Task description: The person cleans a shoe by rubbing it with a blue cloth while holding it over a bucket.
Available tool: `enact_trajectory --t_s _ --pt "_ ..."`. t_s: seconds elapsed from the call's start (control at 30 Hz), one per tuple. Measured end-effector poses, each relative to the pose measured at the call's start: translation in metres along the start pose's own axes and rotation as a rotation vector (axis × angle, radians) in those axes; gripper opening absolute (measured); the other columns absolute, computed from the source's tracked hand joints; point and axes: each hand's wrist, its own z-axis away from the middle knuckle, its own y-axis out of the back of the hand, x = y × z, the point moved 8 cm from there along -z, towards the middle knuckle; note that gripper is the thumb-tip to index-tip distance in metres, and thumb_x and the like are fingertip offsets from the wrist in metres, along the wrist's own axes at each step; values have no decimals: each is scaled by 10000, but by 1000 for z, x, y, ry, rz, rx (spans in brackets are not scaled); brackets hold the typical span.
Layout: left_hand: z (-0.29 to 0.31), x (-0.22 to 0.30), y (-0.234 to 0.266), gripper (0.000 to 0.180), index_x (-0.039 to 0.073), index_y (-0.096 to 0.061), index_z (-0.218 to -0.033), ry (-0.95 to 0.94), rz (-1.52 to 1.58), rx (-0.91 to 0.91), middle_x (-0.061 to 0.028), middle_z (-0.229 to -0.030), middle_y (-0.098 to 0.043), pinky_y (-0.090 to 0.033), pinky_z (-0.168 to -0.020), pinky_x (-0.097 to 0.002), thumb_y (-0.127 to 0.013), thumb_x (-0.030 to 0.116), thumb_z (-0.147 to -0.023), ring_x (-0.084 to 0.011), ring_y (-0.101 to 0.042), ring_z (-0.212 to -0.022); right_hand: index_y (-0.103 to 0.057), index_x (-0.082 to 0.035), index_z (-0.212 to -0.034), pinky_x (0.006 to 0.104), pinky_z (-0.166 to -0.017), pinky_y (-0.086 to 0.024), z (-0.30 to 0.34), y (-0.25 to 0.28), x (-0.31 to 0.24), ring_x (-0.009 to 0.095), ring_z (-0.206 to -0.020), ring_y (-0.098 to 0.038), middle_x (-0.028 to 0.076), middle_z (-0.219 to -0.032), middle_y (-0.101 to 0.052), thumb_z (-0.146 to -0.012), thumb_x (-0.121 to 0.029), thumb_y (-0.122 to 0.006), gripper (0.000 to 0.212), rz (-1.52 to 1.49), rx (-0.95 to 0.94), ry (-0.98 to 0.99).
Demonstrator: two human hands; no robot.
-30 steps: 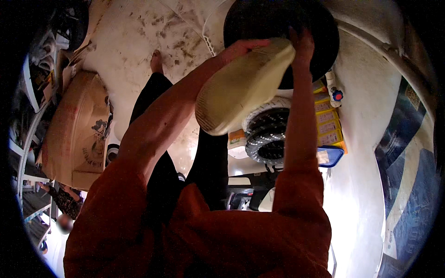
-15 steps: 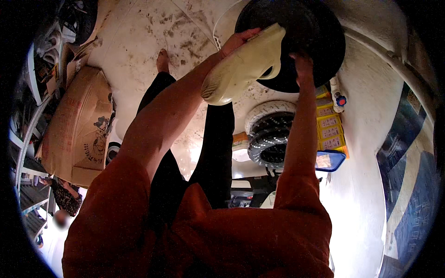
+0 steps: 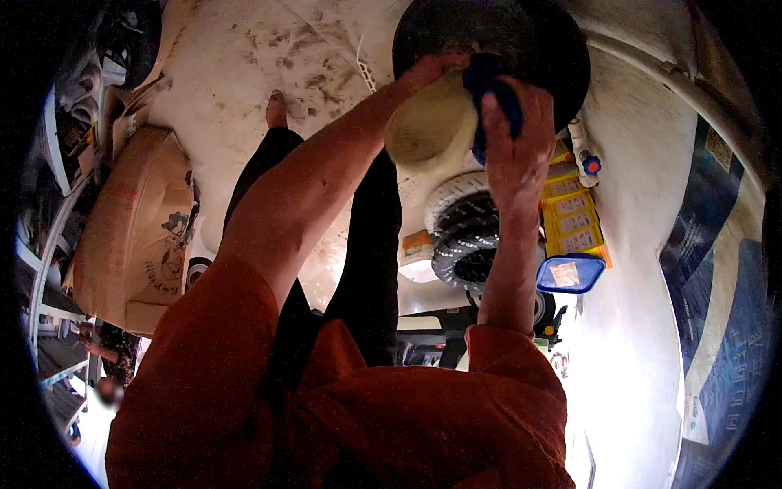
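Note:
Over a large round black basin (image 3: 562, 49) at the top, I hold a smooth, curved cream-coloured plastic piece (image 3: 432, 122), its rounded end tilted toward me. My left hand (image 3: 428, 72) grips its far left side; part of the fingers is hidden behind the piece. In my right hand (image 3: 521, 143) is a bunched dark blue cloth (image 3: 486, 73), pressed against the right side of the piece. The right-hand fingers wrap round the cloth and cover much of it. How deep the basin's contents are I cannot tell.
Stacked tyres (image 3: 464, 244) lie below the basin, beside yellow boxes (image 3: 574, 224) and a blue-rimmed tray (image 3: 570, 273). A white pipe (image 3: 581, 143) with a blue and red end stands near the wall. At left are a cardboard box (image 3: 130, 228) and another person (image 3: 114, 350).
My right hand has come up out of the basin and now presses the blue cloth to the cream piece. The piece has turned, its rounded end facing me more.

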Motion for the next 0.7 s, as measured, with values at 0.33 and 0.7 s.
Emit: enact_trajectory --t_s 0.33,0.7 --pt "33 -18 -3 298 58 -578 -1034 256 139 43 -95 -920 -622 -480 -718 -361 -451 278 -880 -198 -600 -760 -576 -41 -1030 344 -719 -447 -24 -50 115 269 -795 -573 156 -887 -568 -801 -285 -593 336 163 -26 -118" --pt "92 45 -36 365 40 -591 -985 148 -63 135 -88 -826 -637 -504 -684 -336 -572 355 -801 -186 -621 -698 -506 -65 -1162 411 -788 -468 -1 -113 346 276 -884 -585 187 -1057 -557 -858 -368 -464 431 714 -250 -505"
